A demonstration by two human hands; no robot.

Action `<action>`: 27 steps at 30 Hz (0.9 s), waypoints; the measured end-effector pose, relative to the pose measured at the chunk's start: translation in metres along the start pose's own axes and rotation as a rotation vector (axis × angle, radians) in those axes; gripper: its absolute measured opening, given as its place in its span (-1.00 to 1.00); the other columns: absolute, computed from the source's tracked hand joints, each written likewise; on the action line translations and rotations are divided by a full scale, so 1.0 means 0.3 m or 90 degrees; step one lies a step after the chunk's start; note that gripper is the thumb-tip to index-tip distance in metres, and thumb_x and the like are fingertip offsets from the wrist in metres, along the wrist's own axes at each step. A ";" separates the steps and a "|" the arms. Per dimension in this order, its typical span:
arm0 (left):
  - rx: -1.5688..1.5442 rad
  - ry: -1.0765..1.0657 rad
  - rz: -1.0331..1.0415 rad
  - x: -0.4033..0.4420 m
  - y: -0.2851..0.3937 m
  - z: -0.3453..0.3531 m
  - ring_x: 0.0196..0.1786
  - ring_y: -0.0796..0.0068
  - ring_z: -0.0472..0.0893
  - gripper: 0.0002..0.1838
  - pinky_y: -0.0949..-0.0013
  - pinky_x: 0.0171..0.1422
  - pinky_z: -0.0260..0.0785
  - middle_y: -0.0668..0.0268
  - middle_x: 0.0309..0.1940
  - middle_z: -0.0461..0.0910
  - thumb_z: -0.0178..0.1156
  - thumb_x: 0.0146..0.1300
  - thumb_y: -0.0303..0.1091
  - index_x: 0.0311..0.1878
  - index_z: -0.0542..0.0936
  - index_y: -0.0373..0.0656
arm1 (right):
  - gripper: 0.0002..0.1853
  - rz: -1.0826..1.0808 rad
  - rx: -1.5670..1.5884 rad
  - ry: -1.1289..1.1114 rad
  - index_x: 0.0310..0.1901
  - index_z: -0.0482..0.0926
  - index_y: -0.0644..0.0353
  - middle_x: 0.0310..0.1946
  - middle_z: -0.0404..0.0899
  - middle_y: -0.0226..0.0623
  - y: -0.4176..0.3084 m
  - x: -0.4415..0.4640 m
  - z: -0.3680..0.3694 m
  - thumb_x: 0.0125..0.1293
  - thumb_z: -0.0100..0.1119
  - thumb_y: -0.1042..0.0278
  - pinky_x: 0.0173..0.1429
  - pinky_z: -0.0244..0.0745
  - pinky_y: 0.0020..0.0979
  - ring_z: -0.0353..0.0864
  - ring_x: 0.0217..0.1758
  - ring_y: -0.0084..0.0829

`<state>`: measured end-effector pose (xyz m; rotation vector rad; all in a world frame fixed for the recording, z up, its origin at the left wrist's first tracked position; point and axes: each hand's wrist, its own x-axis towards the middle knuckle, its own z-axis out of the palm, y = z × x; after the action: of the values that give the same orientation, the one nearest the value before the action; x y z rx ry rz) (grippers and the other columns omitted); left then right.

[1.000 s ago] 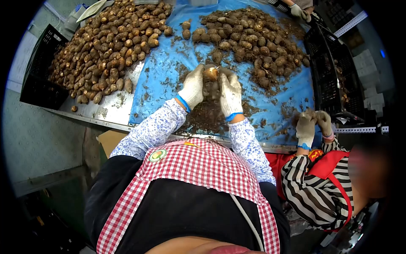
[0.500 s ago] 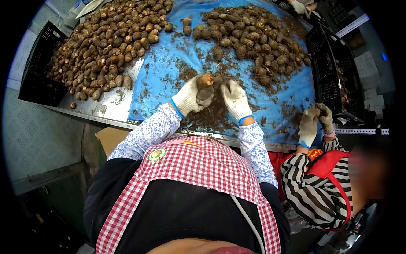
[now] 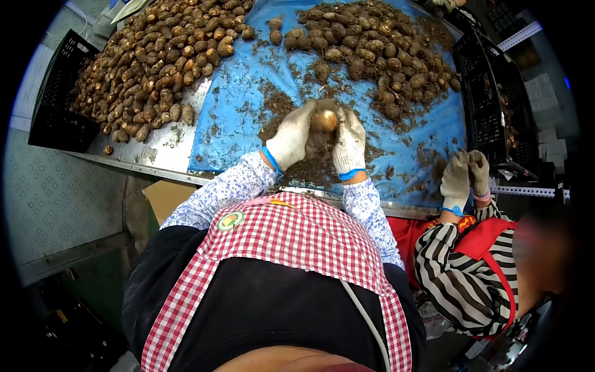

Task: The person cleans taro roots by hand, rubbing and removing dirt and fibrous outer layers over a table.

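Note:
Both my hands wear dirty white knitted gloves with blue cuffs and meet over the blue sheet (image 3: 232,124). A brown taro corm (image 3: 325,121) with a pale cut end sits between them. My left hand (image 3: 292,135) is closed around its left side. My right hand (image 3: 349,141) grips it from the right, fingers pressed to its skin. Loose soil and root scraps (image 3: 310,170) lie beneath the hands. Beyond them is a heap of soil-covered, rooty taro (image 3: 378,56); a pile of cleaner taro (image 3: 155,68) spreads to the left.
A black crate (image 3: 62,118) stands at the table's left end, with more black crates (image 3: 486,93) on the right. The metal table edge (image 3: 139,166) runs before me. A co-worker's gloved hands (image 3: 462,177) are at the right, and another gloved hand shows at the top right.
My right hand has closed in on the taro and now grips it together with my left hand. The corm has turned and shifted slightly right. The co-worker's hands have barely moved.

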<state>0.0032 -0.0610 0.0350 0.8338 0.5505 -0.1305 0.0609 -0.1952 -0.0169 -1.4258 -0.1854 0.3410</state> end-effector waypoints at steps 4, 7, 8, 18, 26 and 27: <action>-0.096 0.023 0.002 0.039 -0.014 -0.062 -0.51 0.55 0.60 -0.57 0.54 -0.47 0.55 0.20 -0.13 0.59 -0.16 0.57 -0.05 0.16 0.50 -0.18 | -0.54 -0.081 -0.203 -0.038 0.22 0.40 0.35 -0.02 0.62 -0.16 -0.055 -0.021 -0.022 0.48 0.08 0.16 0.04 0.60 -0.38 0.65 -0.03 -0.35; 0.111 -0.069 0.032 0.038 -0.027 -0.038 0.14 0.36 0.59 -0.51 0.42 0.04 0.56 0.12 0.15 0.54 -0.15 0.57 -0.05 0.32 0.41 -0.20 | -0.56 -0.010 -0.522 -0.136 0.14 0.46 0.34 -0.07 0.63 -0.04 -0.080 -0.045 -0.008 0.44 0.14 0.12 -0.01 0.57 -0.30 0.66 -0.10 -0.25; 0.242 -0.023 0.095 0.055 -0.068 -0.059 0.19 0.33 0.55 -0.49 0.40 0.17 0.49 0.10 0.19 0.51 -0.14 0.56 -0.05 0.37 0.37 -0.20 | -0.59 0.000 -0.522 -0.113 0.07 0.51 0.35 -0.11 0.64 0.00 -0.097 -0.052 0.005 0.42 0.17 0.14 -0.01 0.55 -0.25 0.66 -0.10 -0.20; 0.283 -0.272 0.116 0.015 0.003 -0.084 0.38 0.24 0.38 -0.43 0.29 0.43 0.31 0.09 0.35 0.37 0.02 0.51 -0.08 0.43 0.28 -0.21 | -0.73 -0.316 -0.620 -0.065 -0.31 0.56 0.29 -0.36 0.57 -0.01 -0.101 -0.077 -0.007 0.10 0.38 0.27 -0.16 0.52 -0.10 0.60 -0.23 0.01; -0.019 -0.101 0.045 0.066 -0.080 -0.073 0.18 0.36 0.54 -0.49 0.37 0.25 0.46 0.16 0.10 0.57 0.13 0.45 -0.04 0.28 0.47 -0.20 | -0.79 -0.572 -0.855 -0.012 -0.51 0.52 0.13 -0.48 0.55 -0.19 -0.082 -0.077 0.040 0.16 0.31 0.25 -0.25 0.41 -0.15 0.55 -0.38 -0.15; -0.064 -0.113 0.014 0.109 -0.105 -0.106 0.15 0.37 0.54 -0.53 0.35 0.24 0.46 0.17 0.11 0.56 0.11 0.46 -0.07 0.26 0.45 -0.18 | -0.81 -0.573 -0.866 -0.048 -0.49 0.53 0.14 -0.44 0.56 -0.19 -0.073 -0.074 0.043 0.17 0.29 0.28 -0.25 0.41 -0.15 0.55 -0.37 -0.15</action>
<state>0.0078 -0.0557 -0.0199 0.7217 0.3775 -0.1546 0.0384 -0.1931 0.0082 -2.4267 -1.2439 -0.6241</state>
